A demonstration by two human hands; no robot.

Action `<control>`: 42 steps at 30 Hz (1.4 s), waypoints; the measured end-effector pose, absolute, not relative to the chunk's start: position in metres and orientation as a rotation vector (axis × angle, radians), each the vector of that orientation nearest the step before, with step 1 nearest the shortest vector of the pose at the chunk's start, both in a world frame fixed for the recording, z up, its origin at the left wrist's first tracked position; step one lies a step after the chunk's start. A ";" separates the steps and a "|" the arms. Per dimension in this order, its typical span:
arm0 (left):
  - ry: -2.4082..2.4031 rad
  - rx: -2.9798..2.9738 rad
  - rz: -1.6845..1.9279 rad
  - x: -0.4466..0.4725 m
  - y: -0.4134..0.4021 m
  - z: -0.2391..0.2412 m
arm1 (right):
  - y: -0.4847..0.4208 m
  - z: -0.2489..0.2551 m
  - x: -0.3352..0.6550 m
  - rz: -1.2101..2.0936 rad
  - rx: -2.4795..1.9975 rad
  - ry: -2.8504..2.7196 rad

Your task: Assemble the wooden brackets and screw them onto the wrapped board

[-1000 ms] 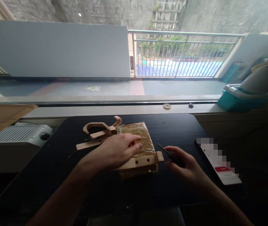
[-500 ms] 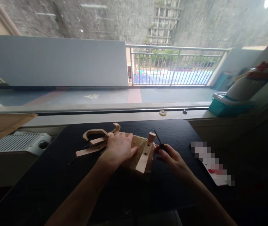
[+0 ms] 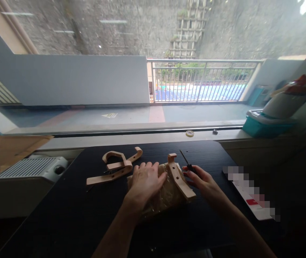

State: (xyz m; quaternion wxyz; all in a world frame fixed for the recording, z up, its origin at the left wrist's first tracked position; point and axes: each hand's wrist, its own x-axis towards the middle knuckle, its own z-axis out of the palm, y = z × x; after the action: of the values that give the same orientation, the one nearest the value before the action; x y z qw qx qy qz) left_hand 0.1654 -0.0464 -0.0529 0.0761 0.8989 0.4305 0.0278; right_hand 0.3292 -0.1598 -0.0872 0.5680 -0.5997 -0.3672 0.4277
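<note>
My left hand lies flat with fingers stretched on a brown block wrapped in clear plastic. Along the block's right side rests a light wooden hook with two dark holes, its curled end pointing away from me. My right hand is closed round the black handle of a screwdriver, whose shaft points up and to the left, beside the hook. Left of the block, more wooden hooks lie in a loose pile with thin screws by them.
Everything rests on a black table. A white and red packet, partly blurred, lies at its right. On the sill stand a roll of tape and a teal box. A radiator and cardboard are at the left.
The hook on the block has turned, its near end now swung to the right. My left hand has shifted right, away from the hook pile. The view has tilted slightly.
</note>
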 end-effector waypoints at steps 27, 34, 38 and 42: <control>1.037 1.685 0.984 0.090 -0.078 -0.119 | -0.130 0.018 0.310 0.419 -1.875 -2.225; 0.959 1.631 1.013 0.092 -0.073 -0.128 | -0.089 0.047 0.267 0.155 -1.640 -2.855; 0.951 1.634 1.006 0.091 -0.074 -0.131 | -0.075 0.052 0.255 0.120 -1.562 -3.007; 0.933 1.643 1.012 0.090 -0.074 -0.132 | -0.067 0.056 0.250 0.196 -1.536 -3.053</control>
State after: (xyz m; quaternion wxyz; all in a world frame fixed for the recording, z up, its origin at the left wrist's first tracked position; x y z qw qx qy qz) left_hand 0.0901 -0.0742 -0.1320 0.4788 0.6731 0.3820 0.4144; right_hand 0.2495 -0.0668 0.0555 -0.1402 -0.4442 -0.8830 0.0568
